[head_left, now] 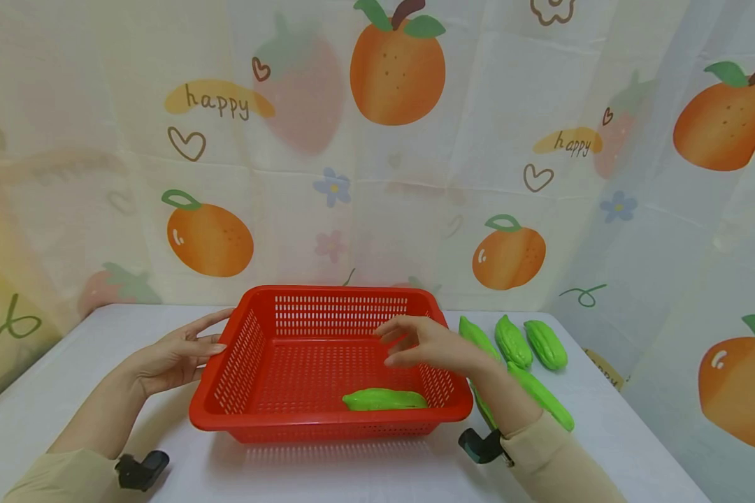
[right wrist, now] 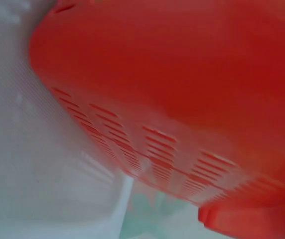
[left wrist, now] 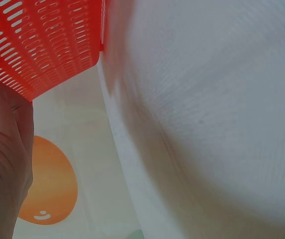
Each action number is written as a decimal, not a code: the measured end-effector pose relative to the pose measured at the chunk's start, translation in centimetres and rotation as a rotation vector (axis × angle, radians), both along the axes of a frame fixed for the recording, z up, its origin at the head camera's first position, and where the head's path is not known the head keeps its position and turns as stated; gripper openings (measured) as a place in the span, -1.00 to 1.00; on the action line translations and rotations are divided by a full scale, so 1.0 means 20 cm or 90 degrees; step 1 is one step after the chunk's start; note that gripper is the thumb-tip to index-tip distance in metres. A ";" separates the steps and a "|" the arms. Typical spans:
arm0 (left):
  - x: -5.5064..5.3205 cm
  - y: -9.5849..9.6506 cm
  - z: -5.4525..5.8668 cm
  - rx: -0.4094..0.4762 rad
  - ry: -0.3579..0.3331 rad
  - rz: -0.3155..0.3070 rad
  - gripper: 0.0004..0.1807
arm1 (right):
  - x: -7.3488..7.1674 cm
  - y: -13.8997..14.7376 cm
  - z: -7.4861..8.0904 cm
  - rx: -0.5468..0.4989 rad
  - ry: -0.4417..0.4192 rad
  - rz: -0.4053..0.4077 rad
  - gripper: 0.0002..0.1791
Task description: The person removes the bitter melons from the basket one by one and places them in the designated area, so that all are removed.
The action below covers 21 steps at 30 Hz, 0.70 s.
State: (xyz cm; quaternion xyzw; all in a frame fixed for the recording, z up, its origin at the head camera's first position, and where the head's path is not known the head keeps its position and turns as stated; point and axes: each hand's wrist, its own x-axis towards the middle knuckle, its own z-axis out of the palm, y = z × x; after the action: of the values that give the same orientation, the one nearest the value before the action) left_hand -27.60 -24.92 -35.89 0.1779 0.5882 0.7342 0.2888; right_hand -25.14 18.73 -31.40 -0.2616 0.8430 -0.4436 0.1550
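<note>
A red plastic basket (head_left: 327, 419) with slotted walls stands on the white table. One bright green, ridged, gourd-shaped vegetable (head_left: 385, 399) lies inside it, near the front right. At the basket's left rim my left hand (head_left: 175, 355) touches the outside with its fingers stretched out; the left wrist view shows that hand (left wrist: 5, 154) beside the slotted wall. Over the basket's right part hovers my right hand (head_left: 424, 344), fingers loosely bent, nothing in them. The right wrist view is filled by the basket (right wrist: 157, 89), and no fingers appear there.
Several more green gourds (head_left: 546, 346) lie on the table (head_left: 629, 447) right of the basket, some partly behind the right forearm. A pale curtain (head_left: 377, 230) printed with oranges hangs behind. Dark camera mounts (head_left: 141, 469) sit at both wrists.
</note>
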 end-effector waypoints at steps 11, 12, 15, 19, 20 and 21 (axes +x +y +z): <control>0.00 0.00 0.00 0.001 -0.001 0.004 -0.50 | -0.03 -0.05 -0.09 0.028 -0.022 0.032 -0.54; 0.00 0.00 0.00 0.001 -0.001 0.004 -0.50 | -0.03 -0.05 -0.10 0.030 -0.025 0.034 -0.54; 0.00 0.01 0.00 0.000 -0.002 0.006 -0.50 | -0.03 -0.05 -0.11 0.034 -0.035 0.047 -0.54; 0.00 0.01 0.00 0.001 -0.004 0.004 -0.49 | -0.02 -0.05 -0.12 0.048 -0.048 0.070 -0.50; 0.00 0.01 0.00 0.002 -0.004 0.003 -0.49 | -0.02 -0.05 -0.12 0.053 -0.050 0.076 -0.49; 0.00 0.00 0.00 0.003 -0.004 0.002 -0.49 | -0.02 -0.06 -0.12 0.060 -0.053 0.081 -0.48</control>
State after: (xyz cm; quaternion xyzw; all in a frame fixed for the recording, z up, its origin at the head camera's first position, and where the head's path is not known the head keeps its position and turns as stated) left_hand -27.66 -24.82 -35.91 0.1751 0.5858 0.7366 0.2891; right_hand -25.54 17.62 -33.84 -0.2884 0.8377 -0.4030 0.2297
